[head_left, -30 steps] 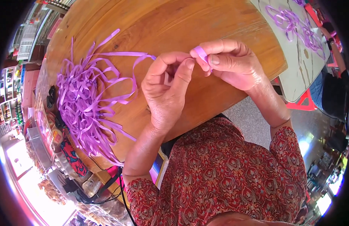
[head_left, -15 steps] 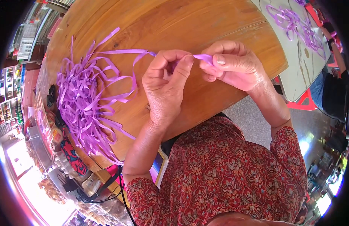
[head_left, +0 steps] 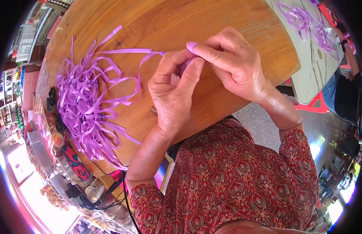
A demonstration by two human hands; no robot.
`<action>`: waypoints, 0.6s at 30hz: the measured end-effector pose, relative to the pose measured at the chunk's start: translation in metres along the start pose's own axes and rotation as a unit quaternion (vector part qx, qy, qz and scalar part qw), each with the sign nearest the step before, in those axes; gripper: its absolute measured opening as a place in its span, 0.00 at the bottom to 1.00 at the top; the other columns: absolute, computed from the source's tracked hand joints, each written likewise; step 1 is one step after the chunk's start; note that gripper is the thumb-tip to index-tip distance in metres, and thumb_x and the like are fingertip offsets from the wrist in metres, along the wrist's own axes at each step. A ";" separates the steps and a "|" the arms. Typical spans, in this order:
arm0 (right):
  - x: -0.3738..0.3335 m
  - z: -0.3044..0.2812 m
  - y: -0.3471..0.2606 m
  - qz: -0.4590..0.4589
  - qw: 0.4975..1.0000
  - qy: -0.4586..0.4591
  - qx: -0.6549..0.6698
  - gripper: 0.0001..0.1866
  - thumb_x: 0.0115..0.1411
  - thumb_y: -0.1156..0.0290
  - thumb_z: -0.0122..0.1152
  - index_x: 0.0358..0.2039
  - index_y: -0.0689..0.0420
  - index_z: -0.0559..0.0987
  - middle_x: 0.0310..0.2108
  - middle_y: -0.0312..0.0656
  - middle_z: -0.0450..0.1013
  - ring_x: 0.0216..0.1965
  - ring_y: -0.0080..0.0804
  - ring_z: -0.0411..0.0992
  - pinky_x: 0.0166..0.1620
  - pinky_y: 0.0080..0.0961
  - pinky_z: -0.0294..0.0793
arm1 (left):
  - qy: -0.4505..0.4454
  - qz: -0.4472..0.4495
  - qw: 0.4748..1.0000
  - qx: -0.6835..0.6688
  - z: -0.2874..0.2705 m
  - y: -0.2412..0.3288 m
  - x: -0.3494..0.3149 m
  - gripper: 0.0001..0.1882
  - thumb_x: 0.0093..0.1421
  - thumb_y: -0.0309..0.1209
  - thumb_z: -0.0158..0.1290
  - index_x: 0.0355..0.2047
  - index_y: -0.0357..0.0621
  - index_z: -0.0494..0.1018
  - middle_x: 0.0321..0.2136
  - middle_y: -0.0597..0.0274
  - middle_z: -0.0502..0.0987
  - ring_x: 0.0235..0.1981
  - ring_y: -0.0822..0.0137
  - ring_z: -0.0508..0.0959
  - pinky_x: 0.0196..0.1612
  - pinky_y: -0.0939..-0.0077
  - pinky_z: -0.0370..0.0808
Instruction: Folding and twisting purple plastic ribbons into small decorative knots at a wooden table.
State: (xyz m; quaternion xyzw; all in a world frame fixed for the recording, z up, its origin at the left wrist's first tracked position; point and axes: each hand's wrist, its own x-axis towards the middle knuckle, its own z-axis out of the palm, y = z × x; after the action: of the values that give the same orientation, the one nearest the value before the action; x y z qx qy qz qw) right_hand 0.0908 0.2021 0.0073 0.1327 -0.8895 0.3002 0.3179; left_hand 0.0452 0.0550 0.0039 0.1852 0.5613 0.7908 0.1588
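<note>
A purple ribbon [head_left: 144, 58] runs from the heap on the left to my left hand [head_left: 171, 91], whose thumb and forefinger are pinched on it. My right hand [head_left: 237, 64] is closed against the left fingertips, with its fingers bent around the ribbon's end. A loop of ribbon covers the tip of the right forefinger. How the ribbon runs between the fingers is partly hidden. The large tangled heap of purple ribbon [head_left: 85, 103] lies at the left of the wooden table [head_left: 157, 23], its strands spreading toward my left hand.
At the upper right a pale marbled table [head_left: 307, 78] carries more purple ribbon [head_left: 305, 21], with another person's arm [head_left: 346, 46] beside it. A red stool [head_left: 319, 103] stands below. Black cables [head_left: 124, 189] and bagged goods [head_left: 75, 163] crowd the lower left.
My right hand has moved left and slightly up to meet the left fingertips. The ribbon stretched between the hands is now wrapped over the right forefinger. My left hand stays nearly in place.
</note>
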 end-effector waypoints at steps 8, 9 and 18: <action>0.001 0.003 -0.003 -0.013 0.999 0.039 0.004 0.18 0.42 0.84 0.63 0.36 0.57 0.78 0.25 0.37 0.71 0.25 0.32 0.68 0.30 0.23 0.68 | -0.009 0.083 0.987 0.138 -0.008 -0.003 0.003 0.03 0.54 0.19 0.54 0.30 0.38 0.74 0.26 0.73 0.70 0.27 0.83 0.65 0.32 0.91 0.63; 0.001 0.002 -0.005 -0.012 0.999 0.038 0.005 0.18 0.42 0.84 0.63 0.36 0.57 0.78 0.25 0.37 0.71 0.25 0.32 0.68 0.30 0.23 0.68 | -0.008 0.081 0.987 0.138 -0.008 -0.001 0.003 0.03 0.54 0.19 0.54 0.30 0.38 0.74 0.26 0.73 0.70 0.27 0.83 0.65 0.32 0.91 0.63; -0.005 -0.004 -0.007 0.160 0.951 -0.006 0.263 0.15 0.51 0.83 0.59 0.41 0.62 0.74 0.33 0.38 0.73 0.34 0.22 0.71 0.39 0.18 0.70 | 0.005 -0.086 0.990 -0.114 -0.007 0.004 0.000 0.04 0.55 0.19 0.53 0.31 0.37 0.73 0.29 0.69 0.73 0.32 0.80 0.70 0.40 0.86 0.66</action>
State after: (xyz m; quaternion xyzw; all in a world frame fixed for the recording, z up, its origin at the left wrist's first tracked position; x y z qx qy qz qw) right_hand 0.0993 0.1991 0.0096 0.0691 -0.7906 0.5696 0.2139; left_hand 0.0416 0.0484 0.0059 0.1125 0.4823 0.8340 0.2433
